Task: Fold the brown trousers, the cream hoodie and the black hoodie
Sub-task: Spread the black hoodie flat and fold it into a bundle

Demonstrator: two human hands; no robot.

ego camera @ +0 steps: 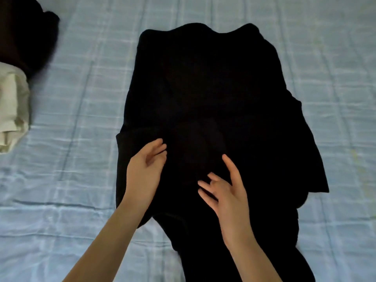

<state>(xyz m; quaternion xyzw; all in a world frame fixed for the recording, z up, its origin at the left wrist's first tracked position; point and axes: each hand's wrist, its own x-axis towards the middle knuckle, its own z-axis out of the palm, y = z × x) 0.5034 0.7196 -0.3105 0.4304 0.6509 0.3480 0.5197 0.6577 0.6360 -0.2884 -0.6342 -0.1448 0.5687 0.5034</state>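
We find the black hoodie (205, 102) spread on the bed (81, 98), long axis running away from us. Both hands hover open over its near end, holding nothing — left hand (145, 169) nearer its left edge, right hand (227, 196) near centre.

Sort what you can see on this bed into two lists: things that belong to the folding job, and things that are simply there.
Part of the job:
black hoodie, spread out
cream hoodie, folded at the left edge
dark garment at top left, probably the trousers
left hand and right hand, both open over the black hoodie

Simply there:
blue checked sheet
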